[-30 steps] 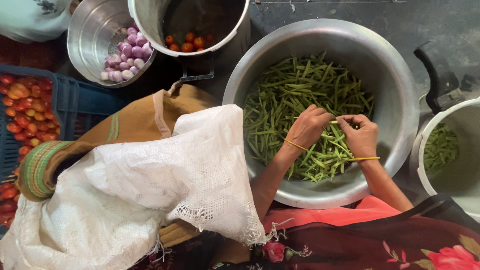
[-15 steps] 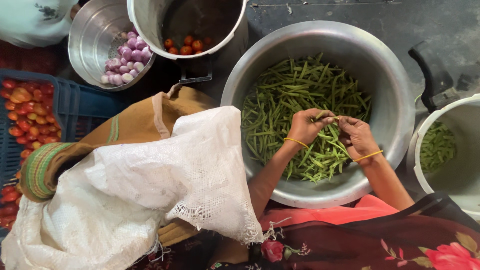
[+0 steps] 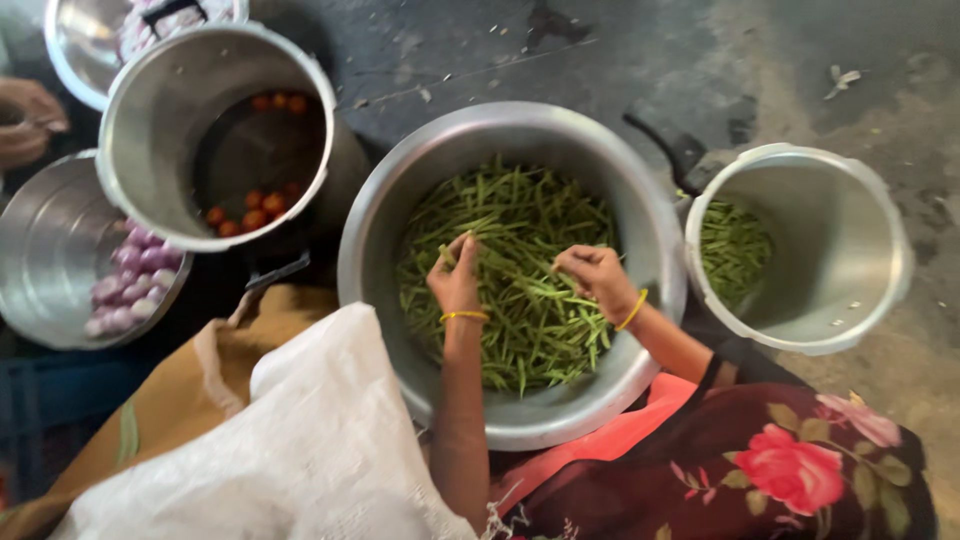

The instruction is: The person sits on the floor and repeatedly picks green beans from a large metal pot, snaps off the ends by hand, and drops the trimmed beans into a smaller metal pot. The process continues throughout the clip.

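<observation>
Large steel bowl (image 3: pixel 655 260) on floor, heaped with green beans (image 3: pixel 530 290). Left hand (image 3: pixel 456 283) fingers pinch one bean over heap; right hand (image 3: pixel 597 276) fingers curl onto beans beside it. Pot (image 3: pixel 850 230) right of bowl holds sorted beans, within reach.

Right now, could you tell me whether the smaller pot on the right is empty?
No, the smaller pot holds a layer of green beans at its bottom.

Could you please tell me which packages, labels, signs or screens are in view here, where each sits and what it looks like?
White woven sack: bottom left, beside the big bean pot, crumpled, plain white.
Brown sack: under and left of the white one, tan with a green stripe.
No labels, signs or screens show.
</observation>
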Available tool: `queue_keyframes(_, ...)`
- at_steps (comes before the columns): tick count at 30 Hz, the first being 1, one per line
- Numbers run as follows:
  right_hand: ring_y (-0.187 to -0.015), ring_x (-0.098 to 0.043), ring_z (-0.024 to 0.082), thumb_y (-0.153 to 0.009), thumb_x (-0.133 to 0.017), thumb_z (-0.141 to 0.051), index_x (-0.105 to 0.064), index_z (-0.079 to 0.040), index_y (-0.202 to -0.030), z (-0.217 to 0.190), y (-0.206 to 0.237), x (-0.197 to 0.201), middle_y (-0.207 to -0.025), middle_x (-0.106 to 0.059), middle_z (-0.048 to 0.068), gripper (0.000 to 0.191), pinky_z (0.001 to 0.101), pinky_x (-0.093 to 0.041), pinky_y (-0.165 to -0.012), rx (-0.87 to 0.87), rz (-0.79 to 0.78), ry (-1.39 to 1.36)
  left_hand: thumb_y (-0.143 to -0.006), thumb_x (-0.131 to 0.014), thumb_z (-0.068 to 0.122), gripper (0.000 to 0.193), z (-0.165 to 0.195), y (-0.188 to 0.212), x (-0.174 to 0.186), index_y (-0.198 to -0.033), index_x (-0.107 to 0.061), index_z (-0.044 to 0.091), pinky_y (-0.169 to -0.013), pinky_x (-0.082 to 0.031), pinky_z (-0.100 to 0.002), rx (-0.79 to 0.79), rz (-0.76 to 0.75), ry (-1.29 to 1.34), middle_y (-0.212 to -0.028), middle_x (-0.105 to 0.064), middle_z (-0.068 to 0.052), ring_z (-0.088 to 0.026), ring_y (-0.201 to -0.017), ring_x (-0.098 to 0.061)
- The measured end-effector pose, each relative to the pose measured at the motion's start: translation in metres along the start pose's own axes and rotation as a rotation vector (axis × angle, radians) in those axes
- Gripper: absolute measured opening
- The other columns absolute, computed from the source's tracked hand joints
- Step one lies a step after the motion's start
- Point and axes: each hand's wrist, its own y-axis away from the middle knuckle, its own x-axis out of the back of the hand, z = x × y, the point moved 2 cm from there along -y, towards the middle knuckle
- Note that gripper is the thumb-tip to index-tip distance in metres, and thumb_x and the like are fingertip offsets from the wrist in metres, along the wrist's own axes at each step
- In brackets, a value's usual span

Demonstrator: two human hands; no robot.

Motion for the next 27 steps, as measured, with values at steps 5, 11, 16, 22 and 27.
queue_keyframes(5,-0.092,-0.069,0.026,-0.081,-0.078,-0.011,-0.074,-0.012,-0.117,-0.051,0.028,-0.034,-0.104,-0.069,0.009,0.036,0.033,-0.055,-0.076,0.803,0.214,0.902,-0.084,-0.081,0.008,0.027,-0.007,0.02,-0.023,-0.11,-0.072,0.003,-0.07,-0.057,-0.025,0.105,-0.317,-0.252,-0.092,-0.076,-0.006,-0.011,-0.079,-0.071)
queue_keyframes(11,-0.087,-0.072,0.024,-0.082,-0.08,-0.015,-0.078,-0.016,-0.104,-0.065,0.035,-0.042,-0.099,-0.073,0.004,0.022,0.0337,-0.058,-0.074,0.749,0.201,0.927,-0.084,-0.082,0.005,0.019,-0.002,0.031,-0.034,-0.097,-0.069,0.002,-0.067,-0.055,-0.027,0.053,-0.538,-0.33,-0.085,-0.073,-0.005,-0.012,-0.077,-0.069)
queue_keyframes(16,-0.081,-0.071,0.024,-0.086,-0.079,-0.019,-0.079,-0.014,-0.094,-0.06,0.033,-0.029,-0.092,-0.073,0.003,0.009,0.0349,-0.055,-0.069,0.606,0.356,0.924,-0.082,-0.081,0.009,0.021,0.012,0.037,-0.028,-0.102,-0.077,0.005,-0.062,-0.054,-0.035,-0.244,-0.475,-0.941,-0.086,-0.074,-0.011,-0.019,-0.07,-0.07)
queue_keyframes(22,-0.08,-0.071,0.025,-0.086,-0.078,-0.022,-0.079,-0.014,-0.093,-0.062,0.033,-0.029,-0.092,-0.073,0.003,0.011,0.0369,-0.055,-0.069,0.581,0.386,0.952,-0.082,-0.077,0.004,0.025,0.023,0.043,-0.034,-0.107,-0.075,0.005,-0.074,-0.051,-0.043,-0.627,-0.577,-0.952,-0.088,-0.074,-0.014,-0.034,-0.08,-0.064)
queue_keyframes(27,-0.086,-0.071,0.026,-0.089,-0.077,-0.021,-0.077,-0.016,-0.097,-0.065,0.038,-0.036,-0.096,-0.072,0.003,0.009,0.0368,-0.056,-0.073,0.66,0.362,1.042,-0.08,-0.065,-0.008,0.035,0.012,0.043,-0.026,-0.11,-0.076,0.006,-0.092,-0.05,-0.05,-0.742,-0.577,-1.088,-0.091,-0.073,-0.016,-0.037,-0.083,-0.065)
